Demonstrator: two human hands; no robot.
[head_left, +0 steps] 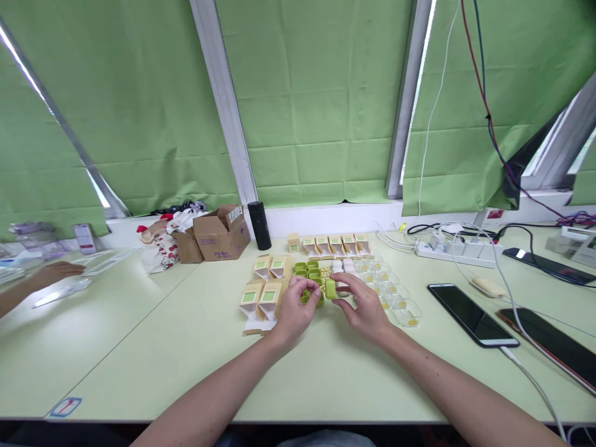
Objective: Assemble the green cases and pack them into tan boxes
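Observation:
Between thumb and fingers, my right hand (364, 305) holds a small green square case (330, 288) just above the table. My left hand (298, 308) is pinched closed beside it; whatever is in its fingertips is too small to make out. Several more green cases (314, 273) sit behind and under my hands, partly hidden, with small yellow pieces (325, 272) next to them. Behind my right hand lie small white pieces (342, 266). Clear plastic shells (395, 290) with yellow spots stand to its right. Open cardboard boxes with green windows (251, 295) stand left of my left hand.
More small boxes (335, 246) line the back. Farther left are a black bottle (259, 225), a cardboard carton (222, 234) and a cloth bag (159, 251). Phones (472, 315), cables and a power strip (459, 251) occupy the right. Another person's hand (58, 273) rests far left.

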